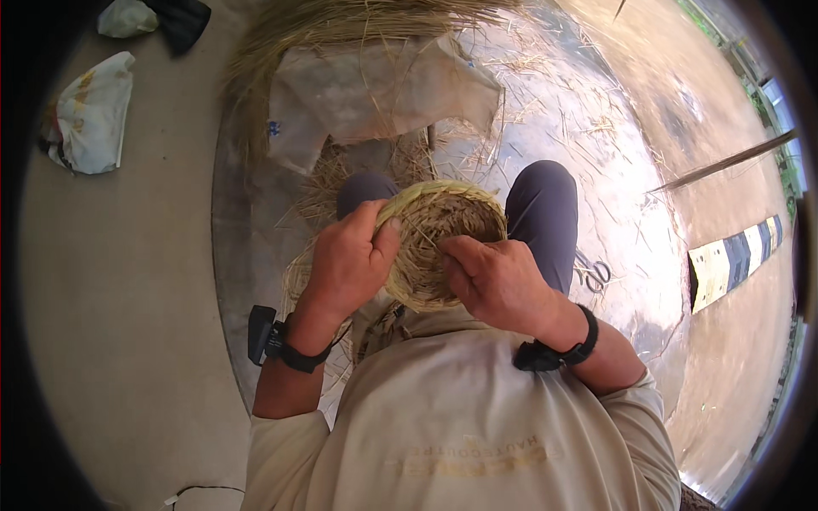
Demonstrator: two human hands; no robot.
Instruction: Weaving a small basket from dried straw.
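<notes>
A small round basket (439, 189) of woven straw, with a braided pale green rim, is held between my knees, its mouth turned up toward me. My left hand (348, 260) is closed around the left side of the rim, thumb on the inside and fingers behind the wall. Over the basket's right side lies my right hand (507, 285), its thumb and forefinger pinched together inside the opening. Whatever sits between those fingertips is hidden. Loose straw ends show on the basket's inner surface.
A large bundle of straw (366, 25) lies ahead, partly under a pale plastic sheet (383, 89). Scissors (596, 272) rest on the straw-littered ground sheet (626, 315) beside my right knee. Plastic bags (98, 115) lie far left. A pole (724, 162) and a striped panel (734, 262) are at right.
</notes>
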